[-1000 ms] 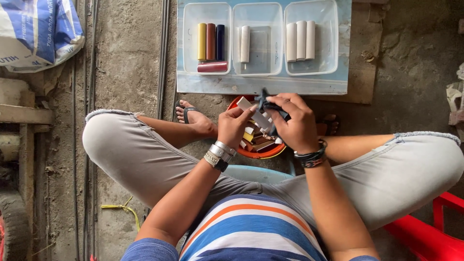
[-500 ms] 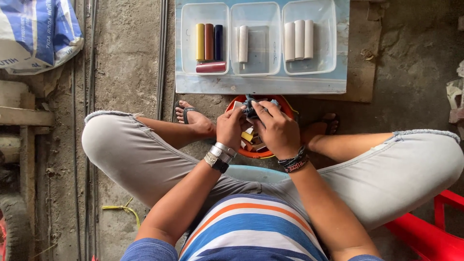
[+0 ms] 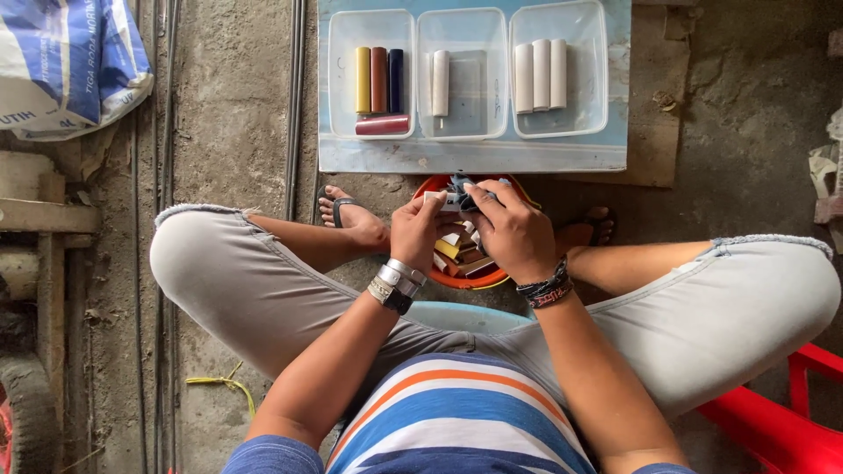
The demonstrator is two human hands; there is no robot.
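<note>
left hand (image 3: pixel 420 230): fingers curled in, pinching a small white piece (image 3: pixel 442 203) at the tips, right over the bowl
right hand (image 3: pixel 512 230): fingers bent and closed around a dark tool (image 3: pixel 463 188) (looks like pliers or cutters, mostly hidden by the knuckles), which meets the white piece
white piece: held between both hands, just above the far rim of the bowl
orange bowl (image 3: pixel 474 279): on the floor between the person's feet, holding a jumble of short tube offcuts (image 3: pixel 458 250) in yellow, white and dark red
clear trays (image 3: pixel 467 75): three side by side on a pale blue board past the bowl, well apart from the hands
left tray: yellow, dark red and navy tubes (image 3: pixel 378 80) standing side by side, plus one dark red tube lying across
middle tray: one white tube (image 3: pixel 441 82)
right tray: three white tubes (image 3: pixel 541 75) in a row
wrists: metal bracelets on the left, dark bands on the right
</note>
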